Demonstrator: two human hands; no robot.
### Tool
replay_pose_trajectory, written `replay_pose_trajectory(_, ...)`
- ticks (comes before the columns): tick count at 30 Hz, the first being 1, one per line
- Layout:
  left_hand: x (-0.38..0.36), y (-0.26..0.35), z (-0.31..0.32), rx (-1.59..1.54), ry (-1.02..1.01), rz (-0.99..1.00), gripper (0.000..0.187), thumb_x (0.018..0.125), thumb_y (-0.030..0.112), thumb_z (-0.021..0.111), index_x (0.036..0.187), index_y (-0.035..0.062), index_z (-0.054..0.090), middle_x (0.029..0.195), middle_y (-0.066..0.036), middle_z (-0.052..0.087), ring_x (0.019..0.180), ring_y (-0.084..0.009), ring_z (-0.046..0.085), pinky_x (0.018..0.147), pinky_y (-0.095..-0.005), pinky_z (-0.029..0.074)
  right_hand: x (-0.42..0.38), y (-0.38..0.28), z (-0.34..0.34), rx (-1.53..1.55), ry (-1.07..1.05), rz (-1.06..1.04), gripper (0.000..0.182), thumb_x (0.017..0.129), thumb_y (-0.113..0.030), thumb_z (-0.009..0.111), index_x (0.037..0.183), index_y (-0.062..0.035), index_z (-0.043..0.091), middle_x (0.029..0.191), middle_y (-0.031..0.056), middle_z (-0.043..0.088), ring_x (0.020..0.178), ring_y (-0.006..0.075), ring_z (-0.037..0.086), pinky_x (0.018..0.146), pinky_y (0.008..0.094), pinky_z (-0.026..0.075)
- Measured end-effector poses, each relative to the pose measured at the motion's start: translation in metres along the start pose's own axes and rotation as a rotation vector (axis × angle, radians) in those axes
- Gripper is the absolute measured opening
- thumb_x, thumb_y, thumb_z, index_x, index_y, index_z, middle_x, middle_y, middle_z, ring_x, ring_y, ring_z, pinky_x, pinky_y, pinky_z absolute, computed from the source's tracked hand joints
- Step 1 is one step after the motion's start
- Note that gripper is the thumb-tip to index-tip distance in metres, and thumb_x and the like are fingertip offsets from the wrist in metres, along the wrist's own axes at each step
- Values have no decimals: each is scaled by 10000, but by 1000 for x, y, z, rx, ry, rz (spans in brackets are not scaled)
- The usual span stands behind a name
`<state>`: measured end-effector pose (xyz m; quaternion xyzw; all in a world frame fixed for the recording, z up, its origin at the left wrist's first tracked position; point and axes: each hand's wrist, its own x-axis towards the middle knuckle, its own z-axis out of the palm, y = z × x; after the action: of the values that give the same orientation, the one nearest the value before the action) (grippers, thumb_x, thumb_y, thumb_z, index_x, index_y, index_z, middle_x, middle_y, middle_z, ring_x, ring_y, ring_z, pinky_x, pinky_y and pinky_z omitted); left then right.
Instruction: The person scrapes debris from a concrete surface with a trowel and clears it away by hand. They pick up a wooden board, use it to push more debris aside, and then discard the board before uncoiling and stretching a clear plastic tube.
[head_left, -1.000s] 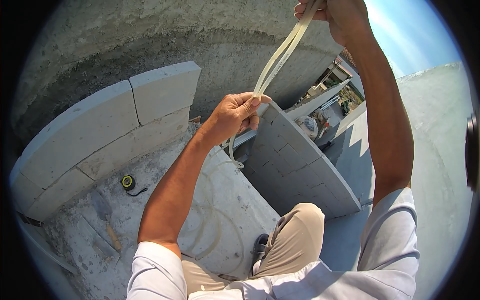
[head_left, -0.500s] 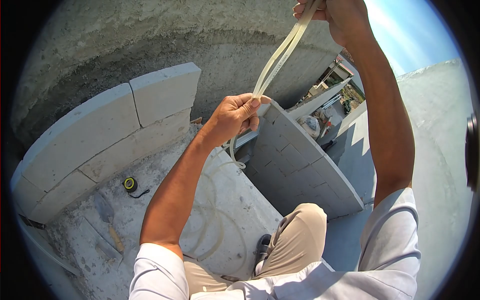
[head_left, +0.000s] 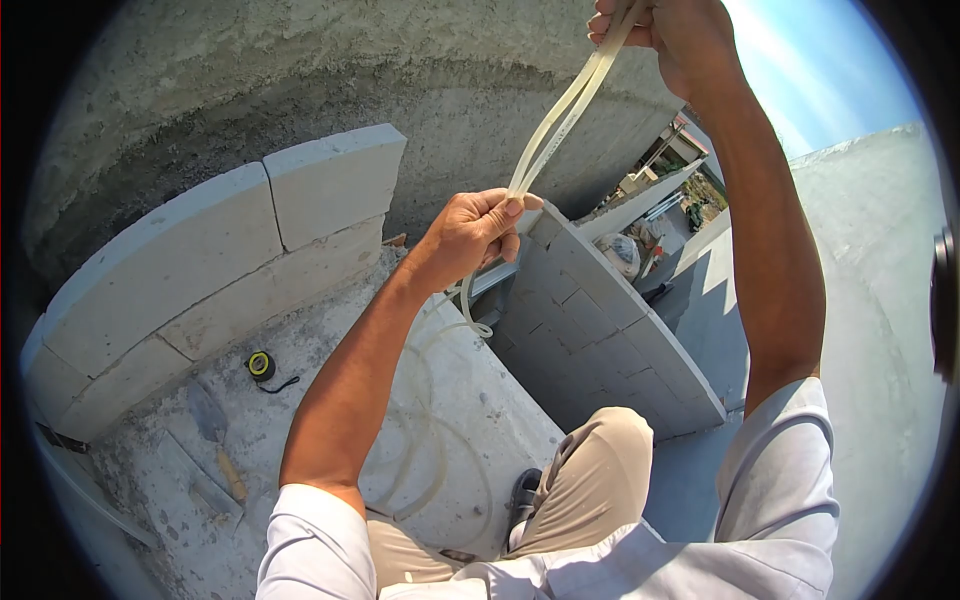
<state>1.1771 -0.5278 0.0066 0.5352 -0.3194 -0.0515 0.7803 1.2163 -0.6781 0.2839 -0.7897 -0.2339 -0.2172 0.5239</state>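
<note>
Two strands of a clear, pale tube (head_left: 565, 112) run between my hands. My left hand (head_left: 472, 238), at the middle of the view, pinches the lower end of the doubled stretch between thumb and fingers. Raised at the top edge, my right hand (head_left: 680, 40) has its fingers round the upper stretch; part of it is cut off by the frame. Below my left hand the tube hangs down and forms a small loop by the slab's edge. More of it lies in loose coils on the concrete slab (head_left: 330, 400).
A curved low wall of pale blocks (head_left: 180, 260) stands at the left. On the slab lie a black and yellow tape measure (head_left: 261, 366) and a trowel (head_left: 209, 415). Beyond the slab's right edge is a drop beside a block wall (head_left: 590, 330).
</note>
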Motion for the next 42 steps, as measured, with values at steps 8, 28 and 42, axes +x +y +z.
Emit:
replay_pose_trajectory(8,-3,-8,-4,-41,24,-27,460,1063,412,553,1263,21,688,682,-35,636,549,-64,542,520,-234,470,-18,9,13,17,48,3,306,1033,-282,566,1044,-2,687,856,153,712,761,253,713,711,387,602)
replay_pose_trajectory(28,-19,22,-37,333,192,15,288,1074,261,578,1045,13,722,834,-43,707,775,-99,620,710,-264,487,-127,130,98,159,-459,101,578,1013,-533,612,1000,42,674,850,86,682,713,135,680,702,294,624)
replay_pose_trajectory(42,1,-26,-9,378,-138,-152,275,1091,231,546,1152,16,706,1007,-58,731,946,-100,665,870,-277,514,-247,135,-8,-100,111,197,250,1036,-164,615,878,17,686,836,117,709,786,197,669,722,382,540)
